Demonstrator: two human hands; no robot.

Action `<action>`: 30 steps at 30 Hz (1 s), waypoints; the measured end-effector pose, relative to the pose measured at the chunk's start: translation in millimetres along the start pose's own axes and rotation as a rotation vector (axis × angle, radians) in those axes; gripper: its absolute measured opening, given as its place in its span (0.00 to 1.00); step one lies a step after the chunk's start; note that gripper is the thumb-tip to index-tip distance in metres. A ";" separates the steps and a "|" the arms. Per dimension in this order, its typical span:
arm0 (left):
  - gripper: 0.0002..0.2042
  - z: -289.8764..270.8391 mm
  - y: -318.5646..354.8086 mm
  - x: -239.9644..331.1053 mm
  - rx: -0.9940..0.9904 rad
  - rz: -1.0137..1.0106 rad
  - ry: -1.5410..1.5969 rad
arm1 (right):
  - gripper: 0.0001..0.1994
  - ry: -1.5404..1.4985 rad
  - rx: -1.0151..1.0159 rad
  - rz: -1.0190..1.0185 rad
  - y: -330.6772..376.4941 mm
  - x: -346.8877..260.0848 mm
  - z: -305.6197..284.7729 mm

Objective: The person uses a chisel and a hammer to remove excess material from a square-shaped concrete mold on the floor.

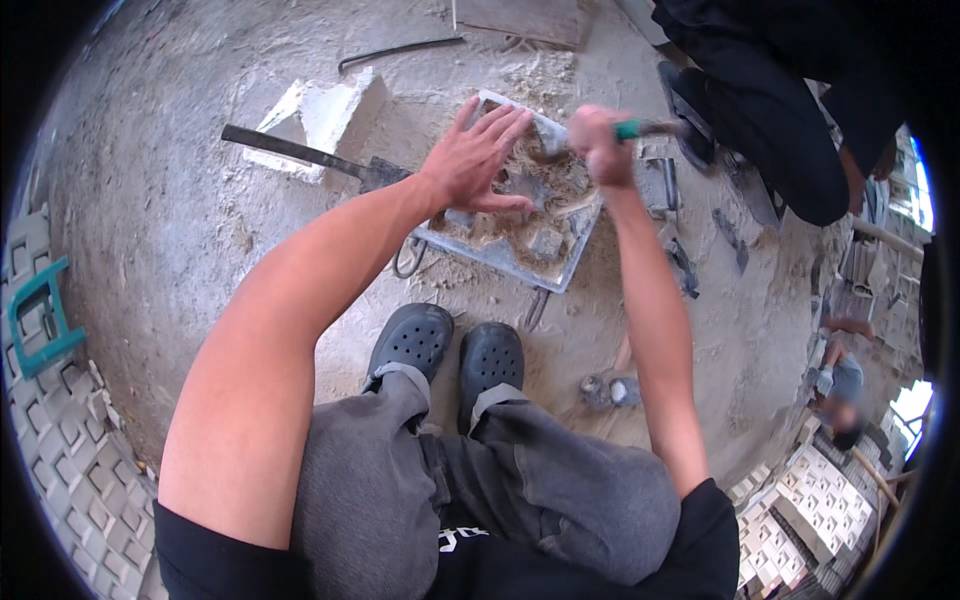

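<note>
My left hand (478, 160) lies spread, fingers stretched out, over a square grey-edged mould (500, 265) on the floor. Sandy beige material and rough grey pieces (545, 242) fill the mould. At its far right side my right hand (600, 145) is closed around a tool with a green part (627, 129) sticking out on the right. Motion blurs this hand, and the tool's kind cannot be made out. A long dark metal bar (290, 150) reaches left from the mould's left side, beneath my left forearm. A wire loop (408, 258) hangs at the near edge.
Behind the bar sits a broken white block (325, 112); a bent rod (400, 50) lies farther off. Another person's dark-clothed legs (775, 110) are at the right, near scattered metal tools (735, 240). Two small round containers (607, 390) stand by my right forearm. A teal stool (45, 318) is far left, beside stacked patterned blocks (70, 440).
</note>
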State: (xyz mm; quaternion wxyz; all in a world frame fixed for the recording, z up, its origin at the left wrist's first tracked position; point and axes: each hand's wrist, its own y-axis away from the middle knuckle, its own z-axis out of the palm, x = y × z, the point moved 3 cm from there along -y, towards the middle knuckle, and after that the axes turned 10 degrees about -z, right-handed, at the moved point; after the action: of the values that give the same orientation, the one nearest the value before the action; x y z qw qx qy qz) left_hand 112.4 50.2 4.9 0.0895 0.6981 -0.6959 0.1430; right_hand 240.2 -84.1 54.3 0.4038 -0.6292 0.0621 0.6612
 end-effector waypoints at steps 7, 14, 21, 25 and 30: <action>0.58 -2.5 4.8 -0.4 -0.014 -0.009 -0.016 | 0.22 0.134 0.386 0.101 12.1 7.2 9.8; 0.58 -0.1 6.1 -5.4 -0.013 -0.011 -0.027 | 0.23 0.063 0.577 -0.011 -14.6 -38.6 20.4; 0.58 0.7 2.3 2.6 -0.044 0.000 -0.038 | 0.23 0.255 0.603 -0.027 18.5 14.2 18.6; 0.58 -1.7 3.0 -5.1 -0.021 -0.012 -0.061 | 0.24 0.225 0.660 0.019 1.1 -10.2 25.0; 0.58 0.6 -0.9 0.6 -0.031 0.004 -0.043 | 0.24 0.053 0.655 -0.080 2.0 -19.6 21.9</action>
State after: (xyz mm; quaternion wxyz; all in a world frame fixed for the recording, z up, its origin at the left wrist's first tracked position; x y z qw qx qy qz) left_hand 113.3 49.4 4.6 0.0849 0.6982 -0.7011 0.1173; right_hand 219.5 -81.4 75.2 0.6085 -0.4848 0.2570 0.5733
